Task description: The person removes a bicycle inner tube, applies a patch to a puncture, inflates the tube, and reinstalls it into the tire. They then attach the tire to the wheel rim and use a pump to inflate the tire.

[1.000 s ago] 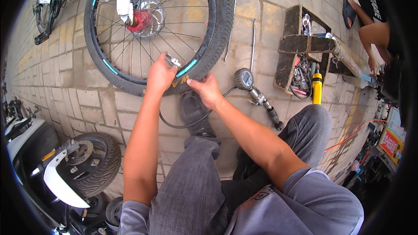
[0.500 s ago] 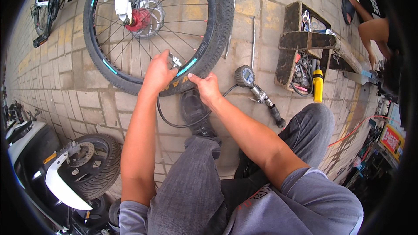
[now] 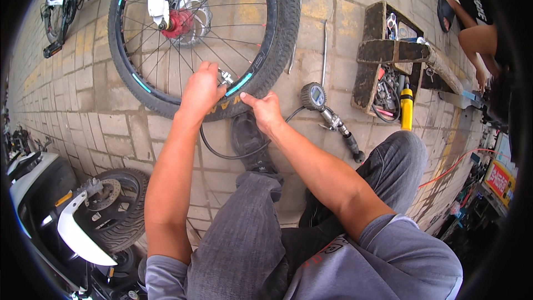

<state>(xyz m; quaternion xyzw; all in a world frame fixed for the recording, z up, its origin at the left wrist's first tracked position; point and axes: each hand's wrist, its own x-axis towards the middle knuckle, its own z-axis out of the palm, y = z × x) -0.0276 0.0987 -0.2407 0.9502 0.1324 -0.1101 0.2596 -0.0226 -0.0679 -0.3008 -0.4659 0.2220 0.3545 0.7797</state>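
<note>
A bicycle wheel with a black tyre (image 3: 285, 39) stands in front of me, its front hub red and its rim marked with light-blue strips. My left hand (image 3: 201, 91) is closed at the lower rim around a metal air chuck (image 3: 225, 77), whose shiny end shows past the fingers by the spokes. The valve itself is hidden. My right hand (image 3: 263, 110) grips the tyre just to the right, thumb on the sidewall, the other fingers partly out of sight. From below my left hand a black hose (image 3: 222, 156) loops to a tyre inflator with a round digital gauge (image 3: 314, 96) lying on the paving.
Right of the inflator sits a wooden toolbox (image 3: 393, 51) of tools, with a yellow-handled tool (image 3: 406, 109) at its edge. Two metal rods (image 3: 324, 53) lie near the wheel. Another person (image 3: 476, 44) crouches far right. A motorcycle wheel (image 3: 130, 211) is at lower left.
My left forearm and elbow have shifted slightly left, and the left hand has tilted a little at the chuck. The right hand keeps its place on the tyre.
</note>
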